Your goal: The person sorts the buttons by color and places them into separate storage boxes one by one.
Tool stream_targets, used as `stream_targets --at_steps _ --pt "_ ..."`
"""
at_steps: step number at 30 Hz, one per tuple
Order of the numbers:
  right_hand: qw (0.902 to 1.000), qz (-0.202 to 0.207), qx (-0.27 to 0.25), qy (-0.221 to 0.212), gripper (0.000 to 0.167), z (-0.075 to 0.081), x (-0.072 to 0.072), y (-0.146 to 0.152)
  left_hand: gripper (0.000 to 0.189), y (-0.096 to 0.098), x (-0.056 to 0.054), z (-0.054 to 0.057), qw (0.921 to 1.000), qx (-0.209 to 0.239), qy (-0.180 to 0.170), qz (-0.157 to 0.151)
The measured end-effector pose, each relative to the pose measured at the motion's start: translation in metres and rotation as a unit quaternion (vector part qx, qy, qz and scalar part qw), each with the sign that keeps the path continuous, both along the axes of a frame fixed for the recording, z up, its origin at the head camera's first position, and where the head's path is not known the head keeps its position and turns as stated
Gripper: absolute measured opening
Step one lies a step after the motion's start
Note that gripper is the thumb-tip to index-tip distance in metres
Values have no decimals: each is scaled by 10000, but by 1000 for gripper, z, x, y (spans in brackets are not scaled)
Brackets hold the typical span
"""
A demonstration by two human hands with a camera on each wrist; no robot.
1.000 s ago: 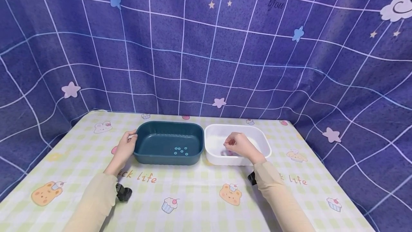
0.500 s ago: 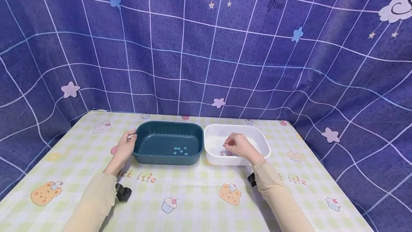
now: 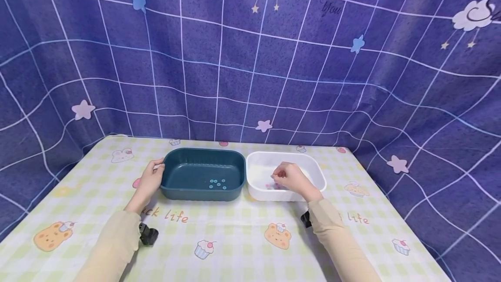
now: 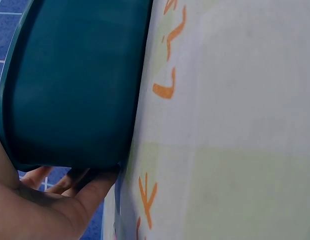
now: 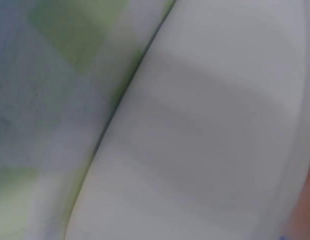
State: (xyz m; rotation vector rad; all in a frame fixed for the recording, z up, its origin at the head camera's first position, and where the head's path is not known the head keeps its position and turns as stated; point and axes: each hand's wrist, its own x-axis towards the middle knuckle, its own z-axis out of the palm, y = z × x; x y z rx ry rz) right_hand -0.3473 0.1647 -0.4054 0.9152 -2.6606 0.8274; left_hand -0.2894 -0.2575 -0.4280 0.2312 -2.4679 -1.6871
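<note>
At the left end of the teal bin [image 3: 203, 194], my left hand [image 3: 151, 176] grips the end wall. In the left wrist view, the fingers [image 4: 97, 192] press against the bin's underside near its lower edge, while the thumb side lies by the rim. Several small, flat, round light-blue pieces, like buttons [image 3: 218, 184], lie in the teal bin's right part. My right hand [image 3: 291, 176] reaches inside the white bin [image 3: 270, 195], thumb and forefinger pinched together on a tiny piece mostly hidden by the fingertips. Small pink pieces [image 3: 268, 186] lie just below. The right wrist view shows mainly the white bin's outer wall [image 5: 195, 135].
The two bins stand side by side on a checked tablecloth [image 3: 235, 234] printed with bears and cupcakes. A dark blue curtain [image 3: 219, 68] with a grid pattern hangs behind the table. Black camera mounts [image 3: 148, 234] sit at both wrists.
The view has shifted slightly. Both hands keep nearly the same places at the bins; more of the pink pieces shows beneath my right fingers than one second ago.
</note>
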Motion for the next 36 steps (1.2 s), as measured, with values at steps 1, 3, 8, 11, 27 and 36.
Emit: stream_targets --at_steps 1,3,8,11,27,36 --pt "10000 -15 -6 7 7 0 0 1 50 1 -1 0 10000 4 -14 -6" --pt "10000 -56 8 55 6 1 0 3 51 2 -1 -1 10000 -1 -37 -22" --pt "9994 -153 54 303 7 3 3 7 51 3 -5 1 9999 -79 -28 -66" --pt "9992 -241 28 325 7 6 6 7 53 1 -8 1 9999 -141 24 -33" --pt "9974 -57 48 713 10 32 18 0 52 -15 -13 8 9995 -278 94 154" --pt "9951 -423 -204 866 12 44 48 4 52 -25 -30 23 9973 -672 -281 -70"
